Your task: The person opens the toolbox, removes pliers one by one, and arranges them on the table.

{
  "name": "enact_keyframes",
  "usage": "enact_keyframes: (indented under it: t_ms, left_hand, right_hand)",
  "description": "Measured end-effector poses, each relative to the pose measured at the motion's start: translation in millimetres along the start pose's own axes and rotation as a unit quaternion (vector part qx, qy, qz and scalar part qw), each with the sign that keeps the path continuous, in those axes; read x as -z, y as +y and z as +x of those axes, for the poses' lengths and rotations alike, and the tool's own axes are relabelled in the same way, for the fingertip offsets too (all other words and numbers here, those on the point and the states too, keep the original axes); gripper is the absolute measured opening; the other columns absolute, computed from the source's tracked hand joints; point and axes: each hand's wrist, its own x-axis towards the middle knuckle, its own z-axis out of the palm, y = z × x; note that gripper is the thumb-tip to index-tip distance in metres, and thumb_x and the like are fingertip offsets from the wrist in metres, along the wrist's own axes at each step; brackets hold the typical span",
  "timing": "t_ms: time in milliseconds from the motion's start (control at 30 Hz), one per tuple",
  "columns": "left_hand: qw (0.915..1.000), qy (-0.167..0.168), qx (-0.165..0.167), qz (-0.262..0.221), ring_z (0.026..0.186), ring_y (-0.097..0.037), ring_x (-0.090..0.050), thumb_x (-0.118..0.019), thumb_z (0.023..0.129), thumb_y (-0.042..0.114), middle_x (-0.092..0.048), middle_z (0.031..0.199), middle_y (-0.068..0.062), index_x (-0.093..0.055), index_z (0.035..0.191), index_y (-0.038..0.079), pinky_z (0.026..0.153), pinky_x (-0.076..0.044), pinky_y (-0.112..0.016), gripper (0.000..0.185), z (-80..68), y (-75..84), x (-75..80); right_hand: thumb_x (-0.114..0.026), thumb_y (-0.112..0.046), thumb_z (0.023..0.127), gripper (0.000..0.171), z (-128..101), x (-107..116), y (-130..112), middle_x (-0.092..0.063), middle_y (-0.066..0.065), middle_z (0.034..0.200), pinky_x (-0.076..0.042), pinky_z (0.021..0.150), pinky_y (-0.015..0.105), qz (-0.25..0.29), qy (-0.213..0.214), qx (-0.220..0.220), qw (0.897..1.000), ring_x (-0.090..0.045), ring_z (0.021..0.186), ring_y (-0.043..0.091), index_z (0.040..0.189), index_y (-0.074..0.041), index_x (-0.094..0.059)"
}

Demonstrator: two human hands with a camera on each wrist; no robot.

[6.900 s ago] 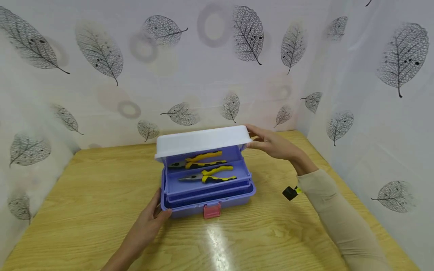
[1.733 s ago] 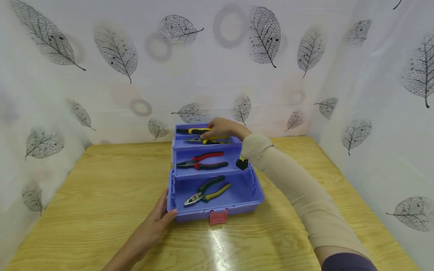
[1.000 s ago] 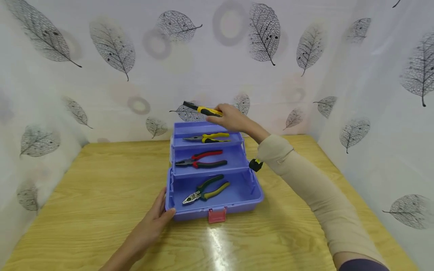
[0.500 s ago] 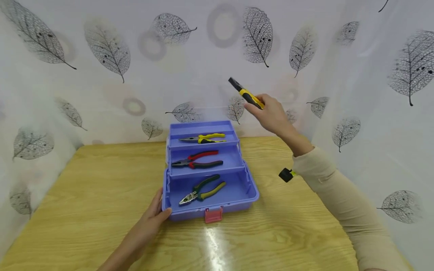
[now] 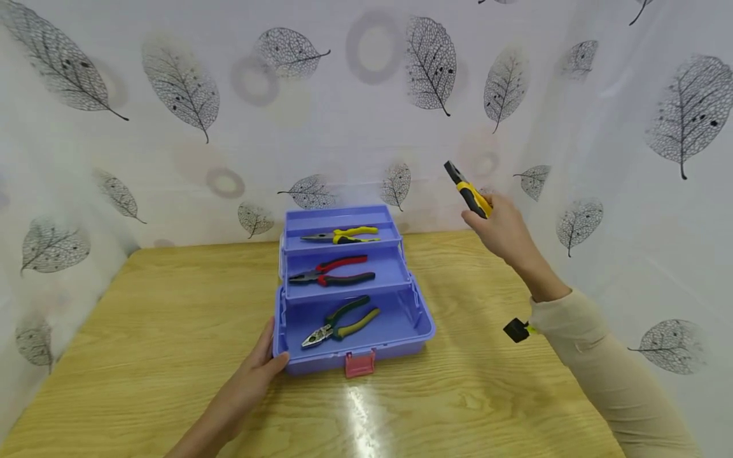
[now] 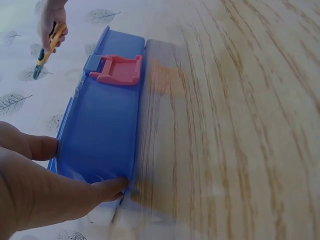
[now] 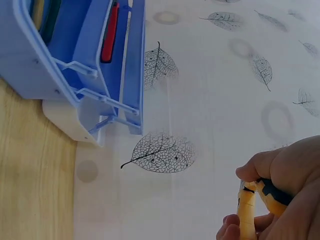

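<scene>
Gripping the yellow-black pliers [image 5: 468, 191] in our right hand [image 5: 504, 230], nose tilted up-left, right of the toolbox [image 5: 349, 289], we are bracing its left corner with flat left-hand [image 5: 252, 380] fingers.

Bright, even indoor light with soft shadows.
A white streak of glare from overhead lies on the wooden table [image 5: 366, 413] near the front edge. The head view bows outward at its edges. The left wrist view is smeared and soft along the blue toolbox [image 6: 105, 135]; the right wrist view is fairly sharp.
</scene>
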Motion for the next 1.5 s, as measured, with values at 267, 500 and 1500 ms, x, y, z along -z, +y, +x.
enact_keyframes:
  t_ms: [267,500,1500]
  left_hand:
    - [1.0,0.007,0.001,0.004,0.156,-0.036,0.008,-0.041,0.109,0.012,0.009,0.172,-0.01,0.01,0.166,0.019,0.124,-0.002,-0.059,0.077,-0.1,-0.2,-1.5]
    - [0.9999,0.008,0.006,0.004,0.156,-0.036,0.011,-0.039,0.109,0.012,0.011,0.172,-0.01,0.011,0.166,0.019,0.124,-0.001,-0.061,0.076,0.3,1.1,-3.0]
    - [1.0,-0.002,-0.007,0.002,0.155,-0.039,0.01,-0.035,0.107,0.007,0.017,0.17,-0.014,0.015,0.164,0.018,0.124,-0.011,-0.056,0.077,1.8,3.4,-2.1]
  right_hand:
    - [-0.061,-0.028,0.102,0.038,-18.5,-15.5,37.1,-0.05,0.007,0.069,-0.039,0.042,0.028,-0.011,-0.043,-0.013,0.999,-0.044,0.05,0.016,0.111,0.008,-0.06]
    - [-0.063,-0.027,0.098,0.052,-32.3,-38.0,62.4,-0.052,0.01,0.077,-0.04,0.045,0.026,-0.037,-0.078,-0.054,0.995,-0.046,0.055,0.016,0.126,0.016,-0.052]
    - [-0.072,-0.024,0.089,0.034,-58.2,-126.5,82.0,-0.051,0.018,0.086,-0.043,0.055,0.035,-0.128,-0.081,-0.064,0.987,-0.05,0.068,0.027,0.091,0.007,-0.056]
